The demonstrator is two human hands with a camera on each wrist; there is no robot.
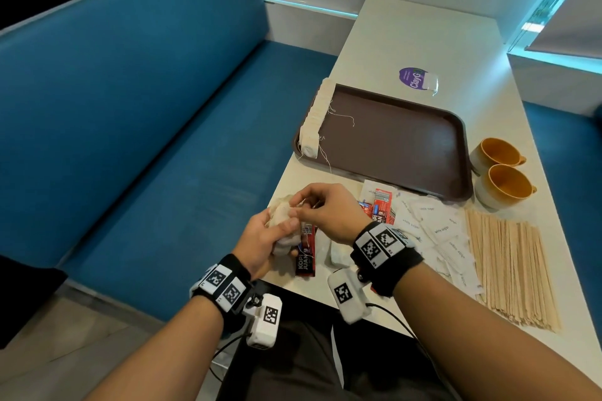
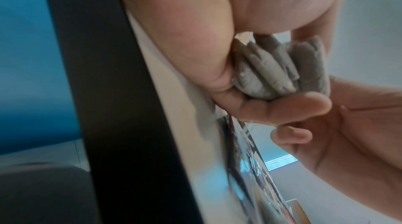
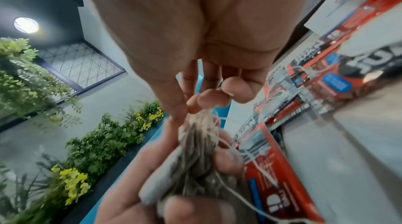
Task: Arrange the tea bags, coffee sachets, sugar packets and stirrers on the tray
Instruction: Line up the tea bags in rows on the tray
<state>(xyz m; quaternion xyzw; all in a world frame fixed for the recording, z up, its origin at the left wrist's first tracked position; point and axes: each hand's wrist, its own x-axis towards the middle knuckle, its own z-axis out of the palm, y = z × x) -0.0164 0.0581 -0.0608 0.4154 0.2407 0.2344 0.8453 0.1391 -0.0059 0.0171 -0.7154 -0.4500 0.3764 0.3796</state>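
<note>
My left hand (image 1: pixel 270 238) grips a bunch of pale tea bags (image 1: pixel 281 216) over the table's near left corner; in the left wrist view the tea bags (image 2: pixel 280 71) sit stacked between thumb and fingers. My right hand (image 1: pixel 321 205) pinches their strings (image 3: pixel 204 121) at the top of the bunch. A row of tea bags (image 1: pixel 317 119) lines the left edge of the brown tray (image 1: pixel 400 140). Red coffee sachets (image 1: pixel 379 208), one (image 1: pixel 304 252) by my left hand, white sugar packets (image 1: pixel 436 228) and wooden stirrers (image 1: pixel 511 267) lie on the table in front of the tray.
Two yellow-lined cups (image 1: pixel 501 172) stand right of the tray. A purple sticker (image 1: pixel 415 78) lies behind it. A blue bench (image 1: pixel 146 140) runs along the table's left side. A loose tea bag (image 1: pixel 338 252) lies under my right wrist.
</note>
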